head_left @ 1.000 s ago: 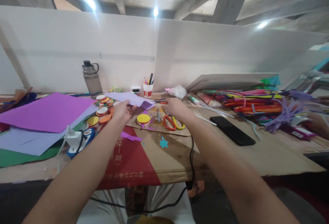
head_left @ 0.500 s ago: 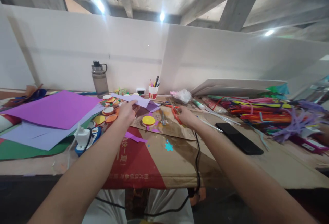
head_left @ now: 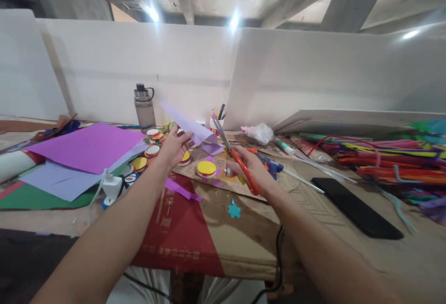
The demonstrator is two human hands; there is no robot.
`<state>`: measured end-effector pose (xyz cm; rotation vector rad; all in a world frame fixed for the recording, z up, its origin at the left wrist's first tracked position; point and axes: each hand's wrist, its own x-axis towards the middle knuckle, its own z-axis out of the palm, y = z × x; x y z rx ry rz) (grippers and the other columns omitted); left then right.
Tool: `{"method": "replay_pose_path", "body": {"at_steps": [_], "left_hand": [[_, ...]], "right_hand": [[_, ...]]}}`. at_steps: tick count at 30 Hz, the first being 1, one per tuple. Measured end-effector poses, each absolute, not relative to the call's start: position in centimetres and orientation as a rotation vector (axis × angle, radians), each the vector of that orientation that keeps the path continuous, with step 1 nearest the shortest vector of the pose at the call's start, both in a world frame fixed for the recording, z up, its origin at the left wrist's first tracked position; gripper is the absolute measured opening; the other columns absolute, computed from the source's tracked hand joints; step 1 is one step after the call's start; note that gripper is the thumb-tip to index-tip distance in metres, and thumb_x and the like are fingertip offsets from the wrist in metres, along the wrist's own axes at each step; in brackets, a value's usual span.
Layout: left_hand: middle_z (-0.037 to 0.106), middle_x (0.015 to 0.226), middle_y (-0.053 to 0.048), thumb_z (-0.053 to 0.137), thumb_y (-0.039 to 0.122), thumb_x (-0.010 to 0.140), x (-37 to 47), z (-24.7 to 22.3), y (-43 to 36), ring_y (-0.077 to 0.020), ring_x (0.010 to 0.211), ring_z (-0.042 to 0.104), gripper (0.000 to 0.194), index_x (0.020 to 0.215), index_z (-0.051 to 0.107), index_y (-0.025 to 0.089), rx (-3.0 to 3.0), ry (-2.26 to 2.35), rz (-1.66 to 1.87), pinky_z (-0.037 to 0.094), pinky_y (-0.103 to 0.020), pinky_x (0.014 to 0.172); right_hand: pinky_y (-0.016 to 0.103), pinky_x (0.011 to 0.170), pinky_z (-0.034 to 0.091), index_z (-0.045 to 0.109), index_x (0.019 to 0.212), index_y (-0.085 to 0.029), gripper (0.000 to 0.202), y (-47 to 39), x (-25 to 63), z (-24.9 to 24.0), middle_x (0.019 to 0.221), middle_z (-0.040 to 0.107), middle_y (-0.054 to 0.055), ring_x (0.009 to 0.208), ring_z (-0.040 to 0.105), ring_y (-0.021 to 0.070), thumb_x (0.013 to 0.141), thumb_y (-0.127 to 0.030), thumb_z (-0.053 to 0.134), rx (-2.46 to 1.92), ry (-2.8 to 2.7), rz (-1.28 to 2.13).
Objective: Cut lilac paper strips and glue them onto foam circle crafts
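A sheet of light purple paper (head_left: 198,132) is pinched in my left hand (head_left: 176,146), raised above the cardboard-covered table and bent at its right end. My right hand (head_left: 247,167) is closed round the orange handles of a pair of scissors (head_left: 244,168). The metal blades point up and to the left, close to the paper's right edge but seemingly apart from it. Beneath the hands lies a yellow-topped round disc (head_left: 206,168). Nearer to me are a blue splat-shaped cutout (head_left: 234,209) and a bright purple paper strip (head_left: 181,188).
At left lie large purple sheets (head_left: 88,148) and a white plug (head_left: 112,188). A bottle (head_left: 144,111) and a pen cup (head_left: 216,125) stand at the back. A blue glue gun (head_left: 272,165), a black phone (head_left: 355,207) and colourful pipe cleaners (head_left: 386,160) lie at right.
My right hand has lifted the scissors off the table and turned their blades up toward the paper. My left hand has raised the light purple paper and tilted it. The view has shifted slightly.
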<state>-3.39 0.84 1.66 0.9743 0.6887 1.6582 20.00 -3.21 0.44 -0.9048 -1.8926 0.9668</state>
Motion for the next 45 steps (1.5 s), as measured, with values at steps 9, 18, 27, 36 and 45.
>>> {"method": "replay_pose_path", "body": {"at_steps": [9, 18, 27, 36, 45], "left_hand": [[0.067, 0.093, 0.003, 0.072, 0.003, 0.059, -3.6, 2.8, 0.2, -0.0101, 0.077, 0.065, 0.068, 0.118, 0.053, 0.033, 1.021, 0.607, 1.673, 0.053, -0.020, 0.068], [0.068, 0.092, 0.005, 0.068, 0.001, 0.061, -3.7, 3.7, -0.2, -0.0097, 0.078, 0.066, 0.072, 0.121, 0.050, 0.037, 0.859, 0.582, 1.733, 0.053, -0.023, 0.073], [0.065, 0.089, 0.002, 0.070, 0.003, 0.060, -2.2, 3.6, -1.2, -0.0118, 0.074, 0.064, 0.073, 0.123, 0.047, 0.033, 0.998, 0.664, 1.613, 0.053, -0.022, 0.064], [0.064, 0.090, 0.002, 0.070, 0.005, 0.060, -2.0, 3.6, -1.3, -0.0105, 0.075, 0.063, 0.074, 0.124, 0.047, 0.033, 1.059, 0.650, 1.582, 0.052, -0.021, 0.065], [0.064, 0.089, 0.002, 0.069, 0.004, 0.059, -1.6, 3.4, -1.4, -0.0102, 0.075, 0.062, 0.064, 0.115, 0.052, 0.029, 1.058, 0.620, 1.594, 0.051, -0.021, 0.067]], "right_hand": [[0.023, 0.041, 0.050, 0.057, 0.119, -0.025, 0.045, -4.4, 20.6, 1.8, 0.075, 0.050, -0.001, 0.054, 0.051, 0.0112, 0.079, -0.045, 0.061, -1.029, -1.972, 1.117], [0.021, 0.041, 0.047, 0.054, 0.094, -0.021, 0.026, -5.0, 20.9, 2.7, 0.066, 0.047, -0.004, 0.048, 0.052, 0.0095, 0.082, -0.043, 0.059, -1.010, -2.044, 1.313], [0.022, 0.042, 0.047, 0.049, 0.083, -0.021, 0.020, -5.6, 20.1, 2.7, 0.063, 0.049, -0.004, 0.047, 0.051, 0.0101, 0.081, -0.039, 0.059, -1.012, -1.950, 1.425], [0.022, 0.040, 0.047, 0.050, 0.080, -0.022, 0.019, -5.5, 19.9, 2.5, 0.059, 0.051, -0.004, 0.044, 0.050, 0.0102, 0.081, -0.039, 0.059, -1.015, -1.917, 1.450], [0.021, 0.038, 0.045, 0.055, 0.081, -0.022, 0.015, -5.9, 19.7, 2.7, 0.054, 0.050, -0.005, 0.041, 0.048, 0.0100, 0.078, -0.036, 0.061, -1.003, -1.915, 1.445]]}}
